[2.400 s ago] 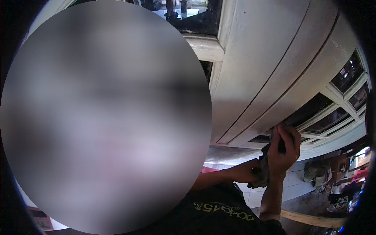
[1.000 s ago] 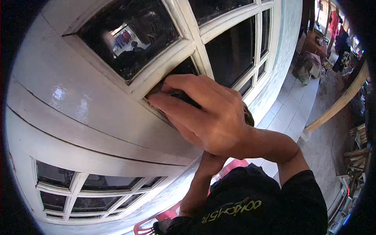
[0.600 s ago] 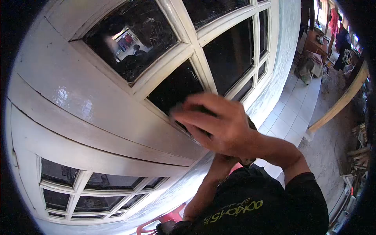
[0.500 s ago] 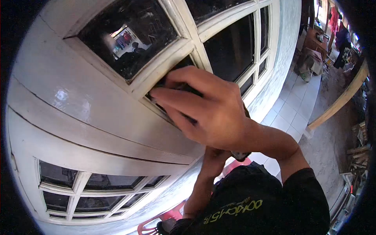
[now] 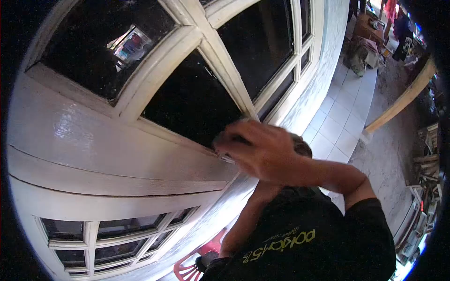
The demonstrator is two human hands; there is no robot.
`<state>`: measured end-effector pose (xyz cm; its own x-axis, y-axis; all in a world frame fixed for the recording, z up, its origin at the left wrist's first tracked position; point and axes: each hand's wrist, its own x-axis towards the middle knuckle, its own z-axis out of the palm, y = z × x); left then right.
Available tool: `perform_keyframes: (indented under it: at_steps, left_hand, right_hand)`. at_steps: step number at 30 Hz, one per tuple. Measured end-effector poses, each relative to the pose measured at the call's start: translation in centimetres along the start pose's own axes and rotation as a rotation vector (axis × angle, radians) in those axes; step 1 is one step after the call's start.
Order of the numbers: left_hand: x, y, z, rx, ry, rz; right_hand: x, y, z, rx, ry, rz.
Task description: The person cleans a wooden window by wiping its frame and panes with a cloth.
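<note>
Now the right hand is in the middle of the frame. It looks blurry. It presses on the low corner of a dark glass pane, right where the glass meets the white frame. Its fingers are bent and close together, not spread out. They are curled over a grey cloth. A bit of the cloth peeks out behind the hand, and most of it is hidden under the palm.

The left arm comes up from the bottom middle of the frame. The left hand is hidden behind the right hand, so I cannot tell if it is open or closed, or what it touches.

A black shirt with yellow letters fills the lower right. More small panes sit at the lower left. A white tile floor is at the upper right, with a wooden beam next to it. A red chair shows at the bottom.
</note>
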<state>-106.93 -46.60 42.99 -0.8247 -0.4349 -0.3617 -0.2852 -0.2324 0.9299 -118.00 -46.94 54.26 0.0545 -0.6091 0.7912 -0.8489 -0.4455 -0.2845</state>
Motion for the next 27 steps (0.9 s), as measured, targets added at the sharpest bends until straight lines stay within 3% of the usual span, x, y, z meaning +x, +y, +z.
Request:
perform_keyframes:
  at_steps: [2,4,7,11,13,15,17,19,23,25,27]
  left_hand:
    - [0.3,3.4,0.3,0.329,-0.103,-0.063]
    - [1.5,2.5,1.1,0.288,-0.097,0.128]
    - [1.2,2.0,1.3,0.367,-0.080,0.223]
    - [-1.0,0.2,0.4,0.212,0.023,0.119]
    - [0.7,-7.0,-1.0,-0.007,-0.009,0.066]
    - [1.0,-10.1,-1.1,-0.086,0.023,-0.002]
    - [-0.5,-2.4,0.0,-0.132,0.053,0.037]
    - [1.0,-2.2,0.2,0.089,0.013,0.061]
    - [1.5,1.0,3.0,0.002,0.025,0.045]
    - [1.8,-1.6,2.6,-0.146,-0.015,-0.004]
    - [1.2,-2.8,2.1,-0.089,0.040,-0.053]
  right_hand:
    - [0.3,1.2,-1.7,-0.034,-0.015,0.100]
    - [0.4,1.6,-2.2,-0.080,-0.019,0.159]
    - [0.7,0.8,-1.7,-0.166,0.012,0.159]
    - [0.5,-1.3,-0.7,-0.119,-0.048,0.218]
    - [-0.3,-1.9,0.2,-0.099,-0.064,0.154]
    - [-0.3,-2.4,0.2,-0.069,-0.065,0.136]
    - [-0.2,-1.5,-0.1,-0.040,-0.094,0.149]
    - [-0.5,0.2,-1.3,-0.039,0.003,0.216]
    - [-3.0,3.8,-2.9,0.201,0.201,0.266]
    - [-5.3,4.8,-3.4,0.529,0.275,0.637]
    - [-8.0,7.2,-3.1,0.932,0.531,1.002]
